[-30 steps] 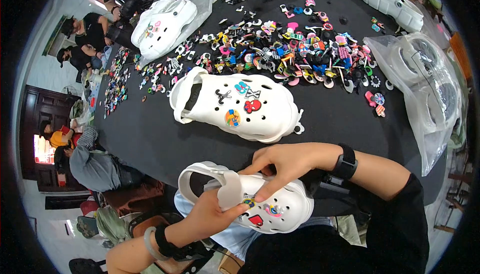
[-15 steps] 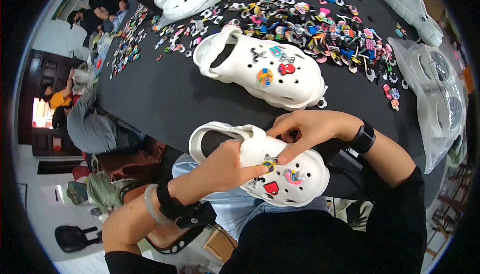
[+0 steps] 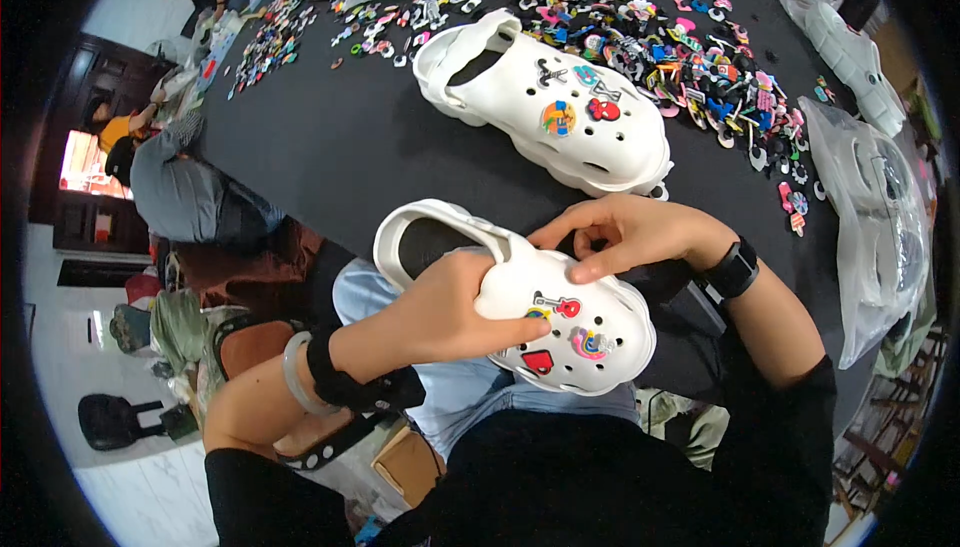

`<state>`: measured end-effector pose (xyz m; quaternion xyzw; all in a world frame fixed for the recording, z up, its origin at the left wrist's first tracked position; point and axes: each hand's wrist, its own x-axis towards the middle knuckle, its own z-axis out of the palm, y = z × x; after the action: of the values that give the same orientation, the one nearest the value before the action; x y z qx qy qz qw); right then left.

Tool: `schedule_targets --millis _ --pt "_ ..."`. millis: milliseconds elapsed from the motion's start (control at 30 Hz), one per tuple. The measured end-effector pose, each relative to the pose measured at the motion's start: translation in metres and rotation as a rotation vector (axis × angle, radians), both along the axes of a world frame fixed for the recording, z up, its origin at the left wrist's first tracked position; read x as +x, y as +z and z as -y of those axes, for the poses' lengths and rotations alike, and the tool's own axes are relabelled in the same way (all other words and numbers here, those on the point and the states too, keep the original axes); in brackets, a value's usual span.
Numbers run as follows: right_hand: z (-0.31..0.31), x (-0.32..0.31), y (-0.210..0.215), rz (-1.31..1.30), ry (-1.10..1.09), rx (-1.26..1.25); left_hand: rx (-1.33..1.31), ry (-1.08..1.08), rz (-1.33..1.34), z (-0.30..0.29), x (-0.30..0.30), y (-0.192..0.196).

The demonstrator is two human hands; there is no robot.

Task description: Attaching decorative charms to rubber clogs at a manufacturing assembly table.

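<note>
A white clog [image 3: 530, 272] rests tilted over my lap, its heel strap to the left. My left hand [image 3: 430, 312] grips it from the near left, thumb pressed on the top by a round yellow-and-blue charm [image 3: 538, 317]. My right hand [image 3: 640, 237] is closed at the clog's far side, thumb on the upper and fingers curled over the edge. A red guitar-like charm [image 3: 567, 307], a rainbow charm [image 3: 589, 344] and a red charm [image 3: 538, 362] sit in the upper. Beyond, another white clog [image 3: 520, 97] with several charms lies on the table.
Loose colourful charms [image 3: 640, 47] are heaped across the far side of the black table [image 3: 330, 157]. Plastic-wrapped clear and white items [image 3: 870, 177] lie at the right, with a white clog [image 3: 855, 67] behind. Other people [image 3: 195, 187] sit at the left.
My right thumb has lifted off the charms and drawn back toward the clog's far edge, uncovering the red guitar-like charm. The whole view has shifted slightly.
</note>
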<state>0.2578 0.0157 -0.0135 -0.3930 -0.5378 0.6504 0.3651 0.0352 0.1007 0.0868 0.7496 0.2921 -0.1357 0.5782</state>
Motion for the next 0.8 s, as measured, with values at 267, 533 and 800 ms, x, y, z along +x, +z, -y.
schedule_targets --millis 267,533,800 --pt "-0.001 0.002 0.011 -0.013 0.011 -0.110 0.151 0.044 0.024 -0.037 -0.026 0.029" --pt "0.004 0.002 0.011 -0.116 0.020 -0.122 0.170 0.292 0.071 -0.109 -0.052 0.031" --pt "0.003 -0.001 0.021 -0.058 0.016 -0.174 0.126 0.296 0.161 -0.131 -0.069 0.008"
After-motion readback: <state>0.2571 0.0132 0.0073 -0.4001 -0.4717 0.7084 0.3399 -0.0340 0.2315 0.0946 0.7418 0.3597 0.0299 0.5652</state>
